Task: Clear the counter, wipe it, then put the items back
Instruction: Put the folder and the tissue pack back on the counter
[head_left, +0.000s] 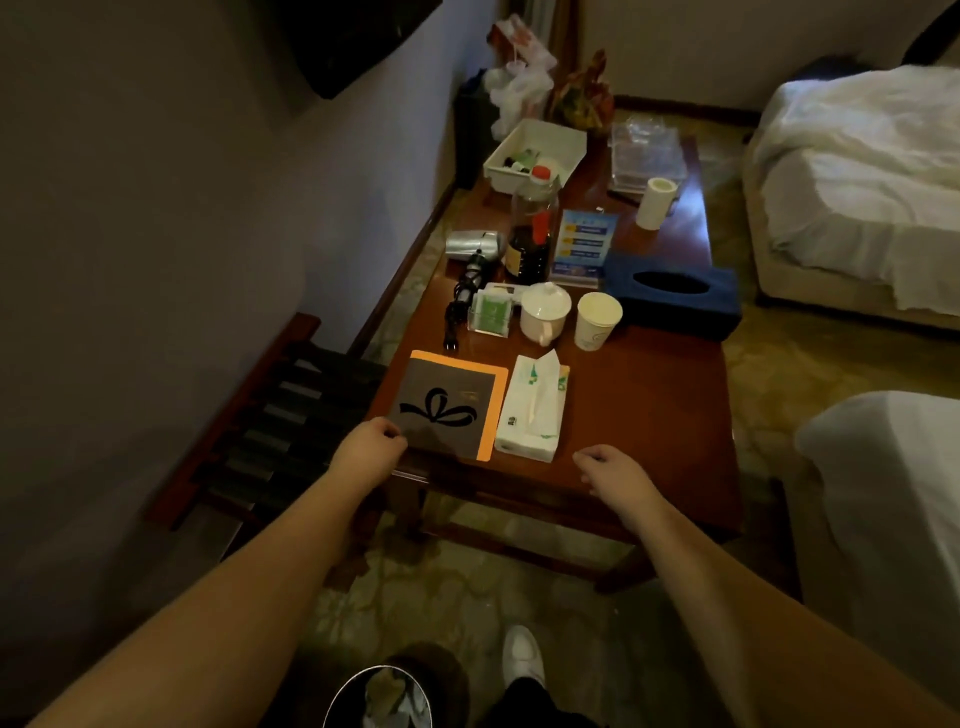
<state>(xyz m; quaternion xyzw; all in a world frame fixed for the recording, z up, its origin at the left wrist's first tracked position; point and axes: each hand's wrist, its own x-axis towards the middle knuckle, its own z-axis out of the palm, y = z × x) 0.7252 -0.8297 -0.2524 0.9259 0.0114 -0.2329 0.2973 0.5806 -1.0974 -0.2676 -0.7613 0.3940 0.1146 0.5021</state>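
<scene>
A reddish wooden counter (639, 415) holds many items. Nearest me lies a grey booklet with a black bow (441, 405) on an orange envelope (496, 410), and a white tissue pack (530, 410) sits beside them. My left hand (371, 447) hovers at the booklet's near-left corner with its fingers loosely curled, holding nothing, and it casts a shadow on the cover. My right hand (605, 467) hangs over the counter's near edge, fingers relaxed and empty.
Further back stand a paper cup (597, 319), a lidded white mug (544, 312), a green box (488, 312), a hair dryer (475, 247), a dark bottle (530, 228), a blue tissue box (675, 293), a white tray (535, 153) and a paper roll (655, 202). Beds (857, 171) are on the right. A luggage rack (280, 415) is on the left.
</scene>
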